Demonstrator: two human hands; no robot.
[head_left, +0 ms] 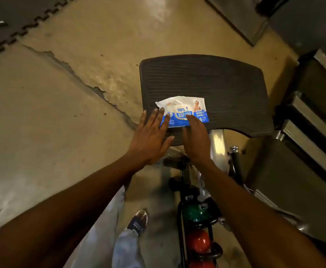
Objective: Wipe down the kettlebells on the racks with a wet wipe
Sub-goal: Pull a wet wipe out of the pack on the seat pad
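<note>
The pack of wet wipes (183, 112) lies flat on the near left part of a dark ribbed platform (216, 78), label up, its near edge close to the platform's near rim; no wipe is out of the pack that I can see. The left hand (148, 140) lies spread and flat at the pack's left end, its fingers (163, 118) stretched over the blue corner and gripping nothing; the right hand (197, 138) reaches onto the pack's near middle, its fingers (192, 119) curved down at the white flap area, touching the pack but, as far as shows, with no wipe pinched; whether the flap is lifted I cannot tell.

Nearer than the pack and below it stands the rack (181, 219); on it sit a green kettlebell (194, 213), a red kettlebell (198, 241) under that, and another red one at the bottom edge of view; none is being touched, and whether any is damp cannot be told.

To my judgement the task is at its very start; the step in hand is opening the pack and drawing a wipe; all the wiping of kettlebells appears left to do. Left of the pack is bare cracked floor (51, 113); beyond it, dark interlocking mats (13, 20).
</note>
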